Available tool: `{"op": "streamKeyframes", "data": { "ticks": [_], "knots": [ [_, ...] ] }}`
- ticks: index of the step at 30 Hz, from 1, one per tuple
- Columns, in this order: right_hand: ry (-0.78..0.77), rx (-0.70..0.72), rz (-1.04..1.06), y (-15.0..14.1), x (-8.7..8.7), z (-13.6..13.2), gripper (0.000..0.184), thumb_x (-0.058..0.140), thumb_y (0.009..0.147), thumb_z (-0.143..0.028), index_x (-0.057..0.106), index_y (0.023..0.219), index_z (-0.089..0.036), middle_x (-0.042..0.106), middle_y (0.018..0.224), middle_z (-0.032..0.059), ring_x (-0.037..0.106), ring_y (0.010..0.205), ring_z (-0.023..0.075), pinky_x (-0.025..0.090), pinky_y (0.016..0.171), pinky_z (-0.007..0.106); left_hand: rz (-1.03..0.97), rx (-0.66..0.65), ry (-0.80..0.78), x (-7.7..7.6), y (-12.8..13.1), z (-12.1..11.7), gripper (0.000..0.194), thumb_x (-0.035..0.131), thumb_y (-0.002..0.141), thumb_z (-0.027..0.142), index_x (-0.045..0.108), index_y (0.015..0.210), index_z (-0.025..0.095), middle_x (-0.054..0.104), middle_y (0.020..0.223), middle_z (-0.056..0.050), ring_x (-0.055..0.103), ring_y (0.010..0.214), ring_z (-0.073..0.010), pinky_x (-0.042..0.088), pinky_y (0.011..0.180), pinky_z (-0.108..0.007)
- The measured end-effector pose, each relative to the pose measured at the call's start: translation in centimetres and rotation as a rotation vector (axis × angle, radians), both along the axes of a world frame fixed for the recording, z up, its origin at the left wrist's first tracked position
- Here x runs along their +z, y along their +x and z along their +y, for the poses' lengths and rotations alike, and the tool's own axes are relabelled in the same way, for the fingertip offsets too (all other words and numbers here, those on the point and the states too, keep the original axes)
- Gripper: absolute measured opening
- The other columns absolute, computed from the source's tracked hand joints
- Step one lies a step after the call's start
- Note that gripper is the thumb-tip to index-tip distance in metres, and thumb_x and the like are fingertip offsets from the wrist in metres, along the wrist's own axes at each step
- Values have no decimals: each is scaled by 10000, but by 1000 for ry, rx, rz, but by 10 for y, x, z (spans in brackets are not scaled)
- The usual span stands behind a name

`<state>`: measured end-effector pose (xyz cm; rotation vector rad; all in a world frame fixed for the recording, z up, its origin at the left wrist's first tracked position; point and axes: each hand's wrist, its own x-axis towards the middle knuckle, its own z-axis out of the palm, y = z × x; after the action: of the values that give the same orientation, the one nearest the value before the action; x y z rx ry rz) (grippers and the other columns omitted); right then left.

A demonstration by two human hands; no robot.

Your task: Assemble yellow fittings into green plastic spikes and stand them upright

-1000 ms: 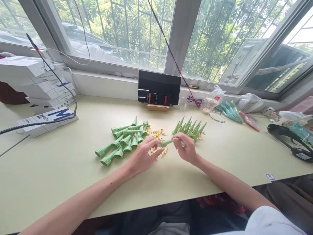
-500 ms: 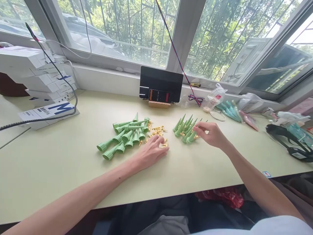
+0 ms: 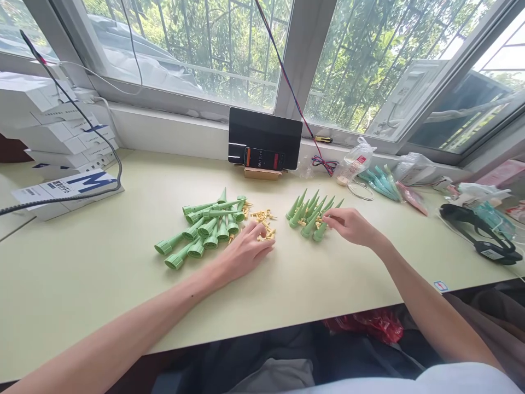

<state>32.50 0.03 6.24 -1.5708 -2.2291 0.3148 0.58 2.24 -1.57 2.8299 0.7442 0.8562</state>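
Resting at yellow plastic pegs [image 3: 266, 215]: left hand [image 3: 246, 249], half curled, any hold hidden from view.
Upright green plastic cones [image 3: 294, 219]: just left of the right hand [image 3: 353, 225], pinched nearly together, hold unclear.
Lying green cones [image 3: 210, 225]: piled left of the left hand.

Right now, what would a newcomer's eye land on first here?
First, the jumbled pile of hollow green cones, mostly lying down, left of the loose yellow pieces where the left hand reaches. Then the cluster of green cones standing tip-up, with the right hand at its right edge. Behind, a phone showing digits stands before a black screen.
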Motion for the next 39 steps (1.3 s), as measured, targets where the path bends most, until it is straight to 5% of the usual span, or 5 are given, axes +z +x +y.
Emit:
{"op": "streamKeyframes", "data": {
  "ticks": [9, 16, 24, 31, 39],
  "knots": [
    [90, -52, 34, 1, -8, 0, 324, 489, 949, -422, 688, 832, -194, 678, 668, 42, 592, 568, 172, 426, 558, 276, 6, -5, -8, 0, 0, -2, 235, 474, 981, 236, 691, 909, 183, 507, 941, -91, 438, 911, -218, 441, 804, -355],
    [212, -70, -27, 2, -15, -1, 244, 530, 943, -385, 680, 874, -206, 623, 583, -4, 494, 474, 132, 426, 529, 259, 18, 15, -30, -3, 0, -1, 271, 422, 993, 168, 683, 921, 178, 518, 912, -88, 429, 882, -203, 428, 755, -317],
    [656, -97, -48, -17, -35, -5, 240, 541, 947, -312, 670, 788, -187, 608, 526, -4, 493, 430, 107, 401, 507, 234, -22, -2, 1, 0, 2, -8, 270, 421, 1005, 201, 642, 856, 156, 550, 871, -80, 438, 841, -189, 411, 739, -305],
    [290, 217, -126, -85, -66, 3, 337, 400, 999, -296, 658, 804, -199, 687, 670, 58, 552, 537, 142, 359, 547, 263, -31, -125, 63, 4, 5, -18, 324, 405, 1010, 209, 605, 758, 167, 517, 687, -36, 453, 698, -166, 379, 640, -290],
    [172, 285, 17, -165, -37, 69, 169, 523, 978, -298, 631, 908, -188, 655, 862, 42, 514, 638, 123, 350, 629, 246, -7, -107, 58, -5, 5, -14, 356, 408, 1006, 228, 611, 720, 164, 552, 669, -48, 480, 669, -165, 393, 646, -292]
  ]
}}
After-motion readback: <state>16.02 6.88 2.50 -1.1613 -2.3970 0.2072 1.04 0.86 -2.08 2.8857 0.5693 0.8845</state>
